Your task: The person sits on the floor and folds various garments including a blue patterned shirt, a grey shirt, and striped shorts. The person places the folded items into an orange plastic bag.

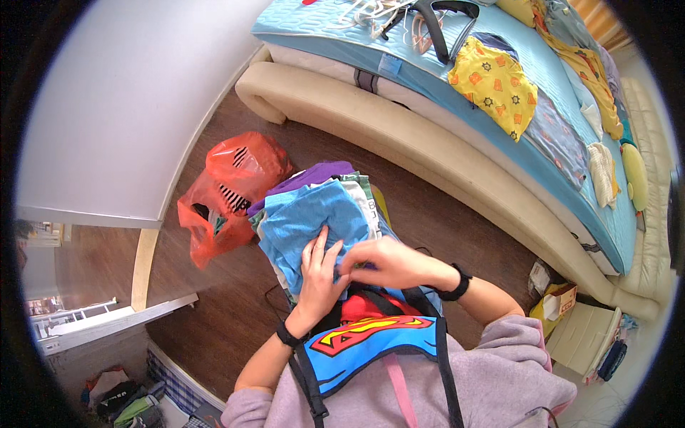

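Note:
A stack of folded clothes lies in front of my body, with a light-blue fabric garment [305, 214] on top. My left hand [322, 270] rests palm down on that blue garment, its fingers somewhat spread. Close beside it, my right hand [382, 262] is curled and blurred over the garment's near edge; whether its fingertips pinch any cloth cannot be made out. Beneath the blue piece, a purple garment [316, 174] sticks out on the far side. A white garment with dark characters [370, 206] shows at the right edge. What supports the stack is hidden.
A red plastic bag [230, 155] holding clothes sits on the wooden floor left of the stack. The bed [332, 96] at right bears hangers [369, 13] and a yellow printed garment [495, 80]. A cabinet compartment at lower left contains clothes [120, 398].

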A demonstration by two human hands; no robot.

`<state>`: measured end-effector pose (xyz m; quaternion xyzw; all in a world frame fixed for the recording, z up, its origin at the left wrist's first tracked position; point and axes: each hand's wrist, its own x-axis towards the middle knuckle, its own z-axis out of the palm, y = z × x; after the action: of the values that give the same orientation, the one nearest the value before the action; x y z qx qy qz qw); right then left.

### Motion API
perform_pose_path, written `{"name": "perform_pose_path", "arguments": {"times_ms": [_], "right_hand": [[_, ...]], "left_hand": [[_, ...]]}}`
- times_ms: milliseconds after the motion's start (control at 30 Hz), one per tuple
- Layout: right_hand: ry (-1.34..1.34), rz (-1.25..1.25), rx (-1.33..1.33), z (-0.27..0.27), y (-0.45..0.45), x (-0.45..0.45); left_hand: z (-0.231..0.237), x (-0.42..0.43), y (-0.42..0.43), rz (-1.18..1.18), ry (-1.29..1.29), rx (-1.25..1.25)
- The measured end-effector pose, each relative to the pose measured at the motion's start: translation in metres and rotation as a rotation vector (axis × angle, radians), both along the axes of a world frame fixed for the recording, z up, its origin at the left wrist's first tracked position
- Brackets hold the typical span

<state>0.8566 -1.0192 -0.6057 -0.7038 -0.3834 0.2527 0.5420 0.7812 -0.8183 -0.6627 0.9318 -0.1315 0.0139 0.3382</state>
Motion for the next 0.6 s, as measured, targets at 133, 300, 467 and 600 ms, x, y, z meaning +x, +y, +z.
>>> {"name": "perform_pose_path", "arguments": {"times_ms": [133, 300, 467, 600], "right_hand": [[0.159, -0.266, -0.423, -0.011, -0.032, 0.001], [0.032, 0.015, -0.082, -0.030, -0.021, -0.003], [0.010, 0.065, -0.057, -0.025, -0.013, 0.024], [0.098, -0.421, -0.243, -0.017, -0.046, 0.053]], "left_hand": [[0.003, -0.004, -0.006, 0.004, 0.031, 0.027], [0.004, 0.001, -0.006, -0.012, 0.049, -0.003], [-0.008, 0.008, 0.025, 0.141, 0.109, -0.402], [-0.013, 0.008, 0.082, 0.426, 0.556, -1.309]]}}
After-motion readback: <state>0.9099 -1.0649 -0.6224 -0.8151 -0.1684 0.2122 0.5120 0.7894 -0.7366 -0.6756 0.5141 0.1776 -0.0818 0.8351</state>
